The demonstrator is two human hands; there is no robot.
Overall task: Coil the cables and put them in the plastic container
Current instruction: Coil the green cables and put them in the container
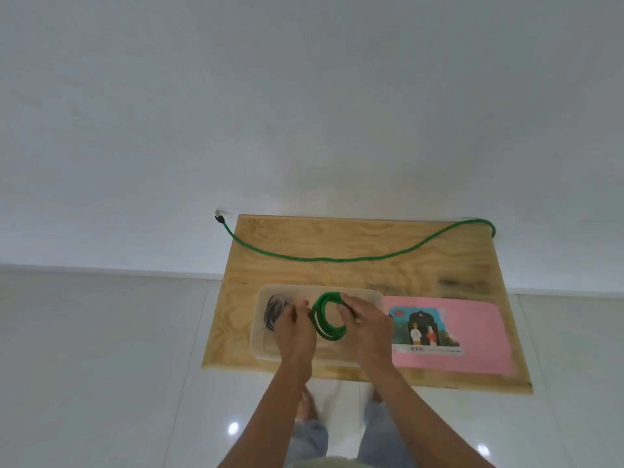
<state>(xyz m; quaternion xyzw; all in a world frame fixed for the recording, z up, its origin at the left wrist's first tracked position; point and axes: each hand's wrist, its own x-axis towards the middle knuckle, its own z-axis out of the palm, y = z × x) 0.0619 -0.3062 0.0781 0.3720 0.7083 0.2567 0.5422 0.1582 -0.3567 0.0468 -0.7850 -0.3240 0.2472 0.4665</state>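
Note:
A green cable coil [325, 327] of a few loops hangs just above the clear plastic container [368, 293] on the wooden table [337, 238]. My left hand [293, 332] pinches the coil's left side. My right hand [366, 329] grips its upper right side. A grey coiled cable [275, 310] lies in the container's left end, partly hidden by my left hand. A long uncoiled stretch of green cable [351, 259] runs across the far part of the table, its plug [219, 217] hanging off the far left corner; I cannot tell whether it joins the coil.
A pink mat with a printed picture [472, 332] lies on the table right of the container. The table stands against a white wall on a glossy white tiled floor [101, 366]. My legs and feet [309, 423] are below the table's near edge.

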